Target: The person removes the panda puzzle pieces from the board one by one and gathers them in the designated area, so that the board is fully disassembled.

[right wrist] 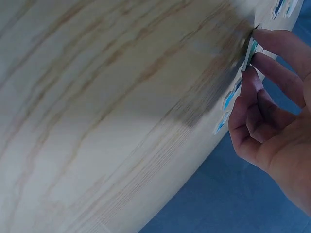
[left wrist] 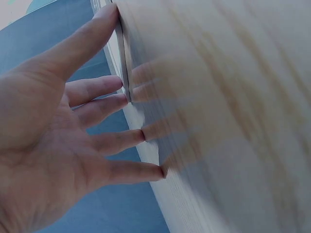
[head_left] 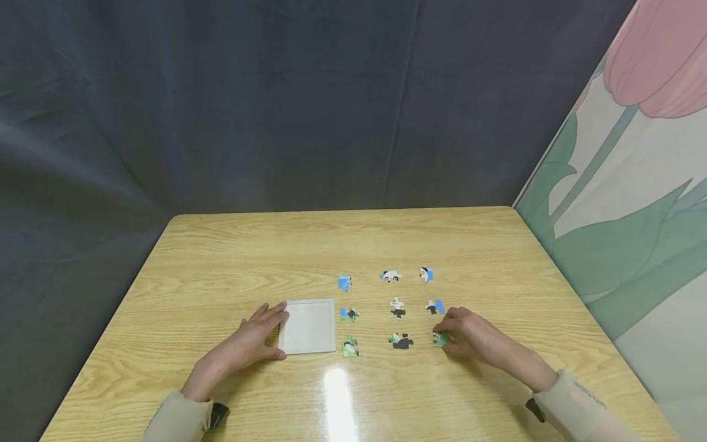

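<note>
A square white puzzle tray (head_left: 307, 326) lies flat on the table, its inside plain white. At its left edge rests my left hand (head_left: 256, 336), fingers spread and fairly straight, thumb at the near corner; the left wrist view shows these fingers (left wrist: 119, 144) against the tray's thin side and the tabletop. My right hand (head_left: 469, 334) pinches a green puzzle piece (head_left: 440, 339) at the near right of the laid-out pieces. In the right wrist view the thumb and fingertips hold that puzzle piece (right wrist: 250, 53) by its edges, close over the wood.
Several other puzzle pieces lie apart in rows right of the tray, among them a panda-face piece (head_left: 391, 276), a blue piece (head_left: 345, 283) and a black-and-green piece (head_left: 401, 341). Behind the wooden table (head_left: 248, 245) hangs a dark curtain (head_left: 287, 110); a flower-patterned panel (head_left: 624, 245) stands at the right.
</note>
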`<state>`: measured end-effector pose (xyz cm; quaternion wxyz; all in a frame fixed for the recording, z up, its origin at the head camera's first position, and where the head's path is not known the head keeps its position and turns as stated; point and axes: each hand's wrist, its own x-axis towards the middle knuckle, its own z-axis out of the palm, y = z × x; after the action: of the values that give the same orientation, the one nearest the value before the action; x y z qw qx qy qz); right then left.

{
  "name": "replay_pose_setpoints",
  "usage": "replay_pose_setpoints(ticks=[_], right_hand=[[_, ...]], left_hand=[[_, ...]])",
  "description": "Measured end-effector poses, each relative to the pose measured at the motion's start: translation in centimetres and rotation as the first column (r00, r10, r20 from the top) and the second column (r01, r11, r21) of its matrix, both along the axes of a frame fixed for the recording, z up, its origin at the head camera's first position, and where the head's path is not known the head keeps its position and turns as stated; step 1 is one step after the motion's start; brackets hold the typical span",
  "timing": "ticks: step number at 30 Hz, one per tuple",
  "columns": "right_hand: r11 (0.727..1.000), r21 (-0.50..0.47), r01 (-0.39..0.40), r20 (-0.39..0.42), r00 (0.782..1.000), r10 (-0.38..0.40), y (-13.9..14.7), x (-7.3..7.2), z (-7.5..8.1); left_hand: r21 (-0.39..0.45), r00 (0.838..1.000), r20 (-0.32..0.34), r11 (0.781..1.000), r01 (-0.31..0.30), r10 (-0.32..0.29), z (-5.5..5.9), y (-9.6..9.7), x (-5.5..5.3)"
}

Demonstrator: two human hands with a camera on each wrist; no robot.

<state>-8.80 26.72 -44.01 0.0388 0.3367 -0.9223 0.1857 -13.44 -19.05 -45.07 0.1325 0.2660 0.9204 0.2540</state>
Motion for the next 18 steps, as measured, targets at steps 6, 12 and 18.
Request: replay_pose_setpoints(ticks=[6,12,18], right_hand=[[1.000,-0.010,-0.004,0.041,0.999,0.005,0.26,0.04,0.19],[1.000,-0.012,-0.014,0.089,0.996,0.015,0.37,0.03,0.23],[1.000,-0.007,-0.028,0.114,0.993,0.029,0.46,-0.09,0.26]], left_hand=[[0.008,1.000,0.008,1.000,-0.002,0.002,0.27,0.05,-0.03],[0.008,1.000,0.009,1.000,-0.002,0.002,0.31,0.06,0.01],[0.007,1.000,0.008,1.000,-0.002,0.002,0.19,0.04,0.00]])
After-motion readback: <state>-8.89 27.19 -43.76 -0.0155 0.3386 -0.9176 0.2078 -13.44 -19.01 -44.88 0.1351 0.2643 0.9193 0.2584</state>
